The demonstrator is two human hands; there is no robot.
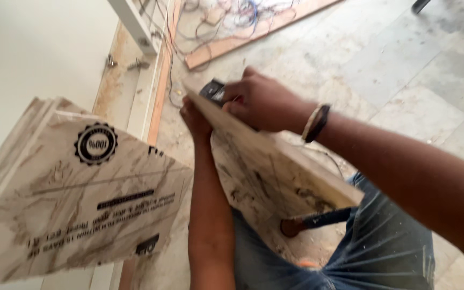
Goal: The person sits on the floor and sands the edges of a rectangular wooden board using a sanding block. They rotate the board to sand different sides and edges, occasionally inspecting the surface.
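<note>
While the left hand (195, 119) steadies the stiff, probably heavy laminate board (275, 161) from beneath, the right hand (261, 102) closes over a dark tool (213, 90) at its top edge.

The board (275, 161) is pale beige with brown marble-like veins. The stacked sheet (76, 193) beside it has the same cream and brown marbling, with a round black stamp and black lettering. The jeans (382, 252) are faded blue. The floor (404, 70) is grey-white tile. The wristband (316, 122) is black and white.
</note>
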